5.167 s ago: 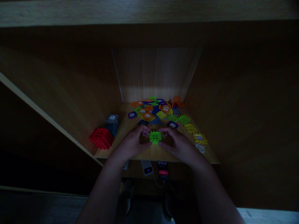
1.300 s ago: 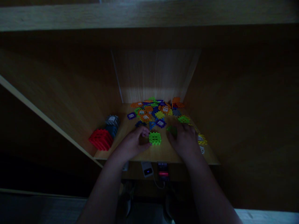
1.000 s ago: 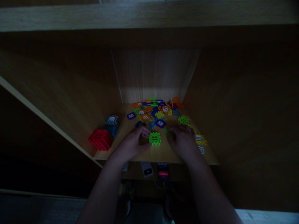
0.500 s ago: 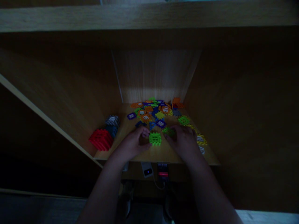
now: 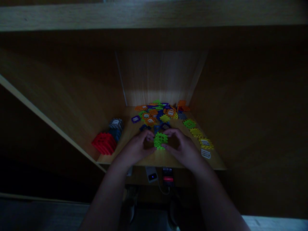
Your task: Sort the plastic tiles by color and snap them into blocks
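On a dim wooden desk, my left hand [image 5: 134,148] curls around the left side of a bright green stack of interlocking square tiles [image 5: 160,140]. My right hand [image 5: 181,147] pinches a green tile against the stack's top and right side. Both hands rest near the desk's front edge. Behind them lies a loose pile of orange, blue, purple and green tiles [image 5: 158,114].
A red tile stack [image 5: 104,142] and a grey-blue stack [image 5: 115,125] stand at the left. Green and yellow tiles [image 5: 199,136] trail along the right edge. Wooden partition walls close in on both sides and the back. Two small devices [image 5: 160,175] hang below the desk's front edge.
My right hand reached out to the right, took a green tile from among the loose ones and brought it back onto the green stack. My left hand stayed in place.
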A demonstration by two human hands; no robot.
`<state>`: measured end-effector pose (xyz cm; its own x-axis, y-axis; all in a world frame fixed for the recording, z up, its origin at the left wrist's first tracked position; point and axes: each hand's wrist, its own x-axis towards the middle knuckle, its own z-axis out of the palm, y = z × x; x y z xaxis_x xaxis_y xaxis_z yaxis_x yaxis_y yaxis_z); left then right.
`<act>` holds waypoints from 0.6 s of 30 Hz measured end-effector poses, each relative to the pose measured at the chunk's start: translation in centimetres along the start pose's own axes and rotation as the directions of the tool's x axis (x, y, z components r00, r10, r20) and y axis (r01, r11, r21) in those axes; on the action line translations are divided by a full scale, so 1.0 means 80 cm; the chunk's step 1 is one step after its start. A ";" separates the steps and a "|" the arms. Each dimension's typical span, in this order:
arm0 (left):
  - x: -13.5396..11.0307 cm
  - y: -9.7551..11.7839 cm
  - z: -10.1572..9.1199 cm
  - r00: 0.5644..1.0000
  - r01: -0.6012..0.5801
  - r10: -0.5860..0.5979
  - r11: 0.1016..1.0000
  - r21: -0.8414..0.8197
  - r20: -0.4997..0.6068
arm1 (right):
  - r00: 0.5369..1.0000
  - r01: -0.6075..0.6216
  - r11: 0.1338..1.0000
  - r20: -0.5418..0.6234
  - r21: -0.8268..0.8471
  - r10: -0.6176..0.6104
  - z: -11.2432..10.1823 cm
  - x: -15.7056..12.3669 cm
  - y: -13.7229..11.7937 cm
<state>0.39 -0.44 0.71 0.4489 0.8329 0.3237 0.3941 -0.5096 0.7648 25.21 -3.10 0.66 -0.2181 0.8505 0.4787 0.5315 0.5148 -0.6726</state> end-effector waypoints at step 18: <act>0.000 -0.003 0.000 1.000 -0.008 0.009 0.999 -0.034 0.008 | 0.998 0.028 1.000 0.062 0.008 -0.028 0.008 0.000 0.005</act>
<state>0.32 -0.35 0.51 0.4586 0.8268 0.3257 0.3626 -0.5088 0.7808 24.92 -2.83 0.00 -0.2833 0.8407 0.4615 0.5186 0.5391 -0.6637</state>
